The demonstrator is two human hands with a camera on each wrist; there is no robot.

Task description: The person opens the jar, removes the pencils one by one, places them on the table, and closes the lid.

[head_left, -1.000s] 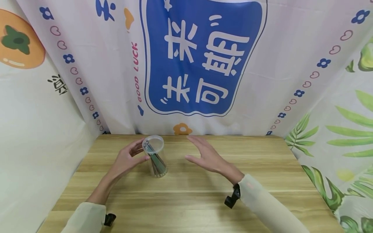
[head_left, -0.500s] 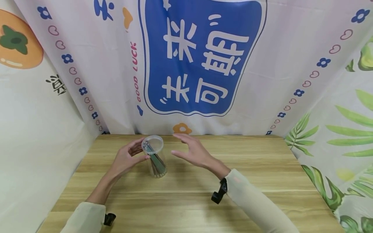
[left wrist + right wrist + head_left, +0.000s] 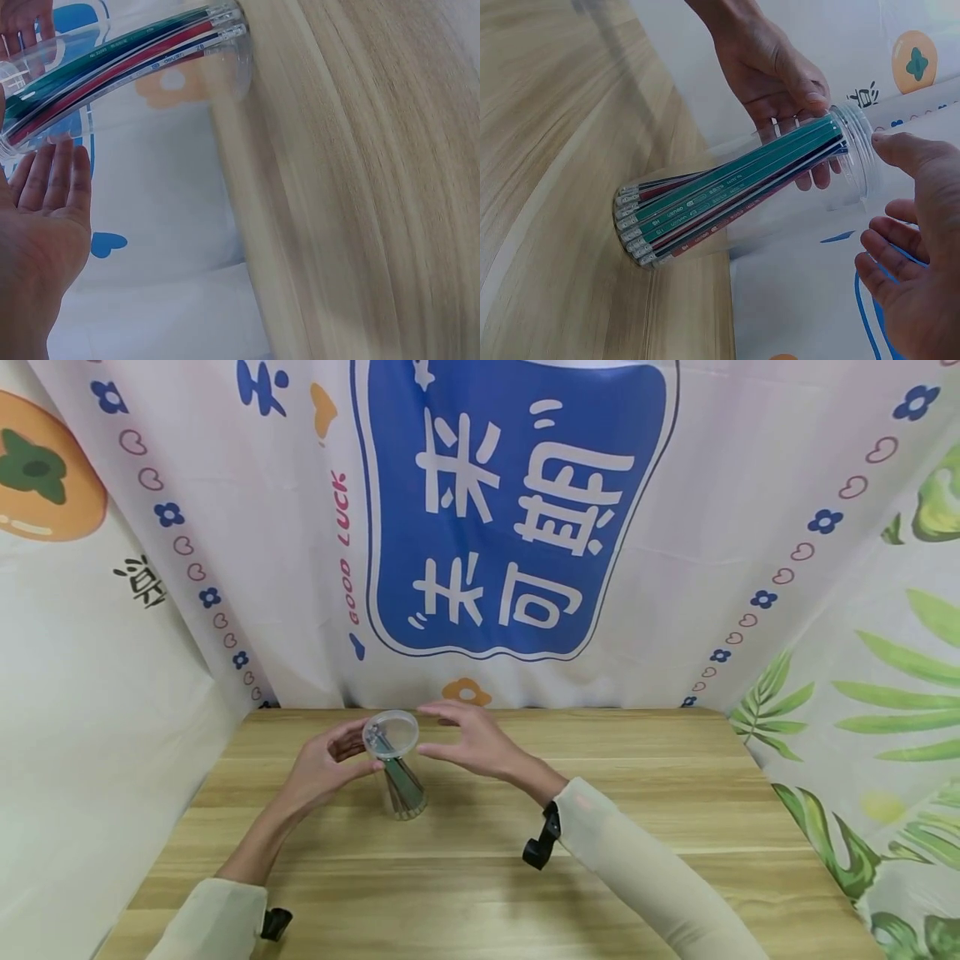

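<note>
A tall clear plastic jar (image 3: 406, 787) with a round translucent lid (image 3: 392, 735) stands on the table. Green, red and dark blue pencils (image 3: 735, 191) lean together inside it. My left hand (image 3: 318, 768) holds the upper part of the jar from the left, thumb in front and fingers behind; the right wrist view shows those fingers through the clear wall. On the other side, my right hand (image 3: 476, 743) is beside the lid with its fingers and thumb spread apart. Its thumb tip is very close to the lid's edge; whether it touches I cannot tell.
The wood-grain table (image 3: 480, 893) stretches out in front of me. A printed white curtain (image 3: 315, 568) with a blue panel hangs right behind its back edge. Patterned cloths line the left and right sides. Each wrist carries a small black camera mount (image 3: 542, 839).
My right hand has moved left, from well apart from the jar to right beside its lid. The left hand and the jar have stayed in place.
</note>
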